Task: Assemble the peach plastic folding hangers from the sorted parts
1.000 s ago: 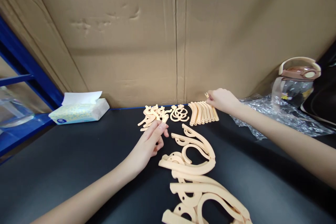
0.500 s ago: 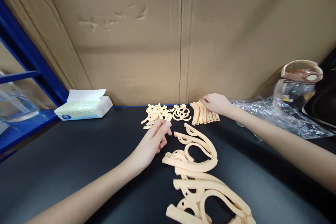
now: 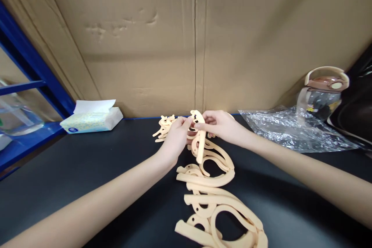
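Note:
Beige plastic parts of folding clothes hangers lie about my hands. A curved hanger arm (image 3: 201, 145) stands roughly upright between my two hands, its rounded side part below the fingers. My right hand (image 3: 222, 124) is closed on it from the right, thumb and fingers at its upper part. My left hand (image 3: 176, 135) pinches at the left side of the same piece; its fingertips are partly hidden. Behind the left hand is a pile of small hanger hooks (image 3: 165, 124). Folded hangers (image 3: 209, 180) lie in a row toward me, partly overlapping.
A tissue pack (image 3: 92, 118) sits at the back left beside a blue metal frame (image 3: 55, 97). Crumpled clear plastic wrap (image 3: 290, 128) and a drinking bottle (image 3: 322, 99) are at the back right. Cardboard (image 3: 139, 42) walls off the black table (image 3: 87, 174).
My right hand has come left from the row of hanger arms, bringing one to my left hand. Both hands now meet at the piece. The view has shifted slightly.

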Tool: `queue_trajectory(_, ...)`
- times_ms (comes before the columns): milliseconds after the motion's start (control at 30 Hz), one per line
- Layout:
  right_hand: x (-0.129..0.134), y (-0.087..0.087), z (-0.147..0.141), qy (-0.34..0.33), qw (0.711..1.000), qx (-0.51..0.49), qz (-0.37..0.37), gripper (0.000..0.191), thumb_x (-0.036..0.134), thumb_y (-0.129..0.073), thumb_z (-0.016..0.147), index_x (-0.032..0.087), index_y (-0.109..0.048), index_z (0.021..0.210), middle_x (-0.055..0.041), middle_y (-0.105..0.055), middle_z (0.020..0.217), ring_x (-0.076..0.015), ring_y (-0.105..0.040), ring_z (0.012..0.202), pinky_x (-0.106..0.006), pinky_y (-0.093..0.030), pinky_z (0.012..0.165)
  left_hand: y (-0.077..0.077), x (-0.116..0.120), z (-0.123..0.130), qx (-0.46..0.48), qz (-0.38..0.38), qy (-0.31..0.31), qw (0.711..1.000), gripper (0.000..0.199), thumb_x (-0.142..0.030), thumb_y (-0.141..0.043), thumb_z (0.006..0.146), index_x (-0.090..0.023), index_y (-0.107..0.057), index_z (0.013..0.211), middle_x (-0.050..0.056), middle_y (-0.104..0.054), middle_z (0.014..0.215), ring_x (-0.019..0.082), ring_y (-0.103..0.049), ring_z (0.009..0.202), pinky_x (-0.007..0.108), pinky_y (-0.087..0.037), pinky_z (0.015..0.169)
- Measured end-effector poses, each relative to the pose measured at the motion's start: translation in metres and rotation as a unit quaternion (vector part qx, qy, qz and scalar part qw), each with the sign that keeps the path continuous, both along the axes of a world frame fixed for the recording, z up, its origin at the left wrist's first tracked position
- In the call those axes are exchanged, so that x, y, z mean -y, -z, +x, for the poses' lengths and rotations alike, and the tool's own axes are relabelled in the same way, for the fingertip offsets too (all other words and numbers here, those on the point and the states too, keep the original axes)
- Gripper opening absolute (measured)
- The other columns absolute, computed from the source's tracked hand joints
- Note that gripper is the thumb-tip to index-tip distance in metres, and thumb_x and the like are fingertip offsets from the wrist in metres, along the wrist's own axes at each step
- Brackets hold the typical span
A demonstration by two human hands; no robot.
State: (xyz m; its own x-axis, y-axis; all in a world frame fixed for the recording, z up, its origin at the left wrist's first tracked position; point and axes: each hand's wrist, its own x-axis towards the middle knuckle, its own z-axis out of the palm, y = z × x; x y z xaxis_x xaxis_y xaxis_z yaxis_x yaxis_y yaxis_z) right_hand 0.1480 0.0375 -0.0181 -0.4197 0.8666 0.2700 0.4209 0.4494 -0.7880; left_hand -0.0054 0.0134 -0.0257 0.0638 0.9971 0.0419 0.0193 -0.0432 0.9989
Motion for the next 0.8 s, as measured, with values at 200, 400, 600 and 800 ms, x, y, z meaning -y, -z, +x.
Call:
queue_trajectory(200, -0.006, -0.033, 0.024, 0.051, 0.994, -0.095, 0.007, 0.035, 0.049, -0.065, 0.074, 0.014, -0.064, 0.080, -0.0005, -0.060, 0.065, -0.0092, -0.049, 0.053, -0.023, -0.037, 0.049, -0.034, -0.008, 0.000, -0.023, 0.071, 0.039, 0.996, 0.016, -0.026, -0.047, 0.087, -0.016, -0.048, 0.074, 0.005, -0.060, 0.089, 0.012, -0.058, 0.073, 0.021, -0.048, 0.059)
queue_trajectory(400, -0.005, -0.038, 0.037, 0.176, 0.921, 0.184, 0.294, 0.038, 0.047, -0.045, 0.090, 0.015, -0.065, 0.085, -0.0058, -0.062, 0.071, -0.0138, -0.050, 0.061, -0.027, -0.028, 0.054, -0.034, -0.026, -0.004, -0.138, 0.149, 0.126, 0.971, 0.028, -0.029, -0.047, 0.088, -0.017, -0.046, 0.062, -0.004, -0.041, 0.058, 0.008, -0.037, 0.050, 0.019, -0.030, 0.045)
queue_trajectory(600, -0.023, -0.011, 0.035, 0.192, 0.956, 0.161, 0.153, 0.031, 0.036, -0.041, 0.093, 0.014, -0.058, 0.079, -0.0044, -0.053, 0.059, -0.0138, -0.047, 0.054, -0.026, -0.025, 0.050, -0.013, -0.039, 0.012, -0.226, 0.219, 0.105, 0.943, 0.032, -0.034, -0.034, 0.095, -0.019, -0.041, 0.067, -0.005, -0.038, 0.060, 0.010, -0.037, 0.054, 0.024, -0.032, 0.053)
queue_trajectory(800, -0.036, -0.026, 0.054, 0.145, 0.988, 0.051, -0.012, 0.042, 0.040, -0.021, 0.097, 0.018, -0.049, 0.075, 0.0066, -0.032, 0.047, -0.0080, -0.028, 0.033, -0.024, -0.025, 0.038, 0.006, -0.060, 0.015, -0.311, 0.182, 0.077, 0.930, 0.025, -0.031, -0.041, 0.095, -0.015, -0.058, 0.087, 0.002, -0.058, 0.080, 0.015, -0.056, 0.074, 0.032, -0.047, 0.072)
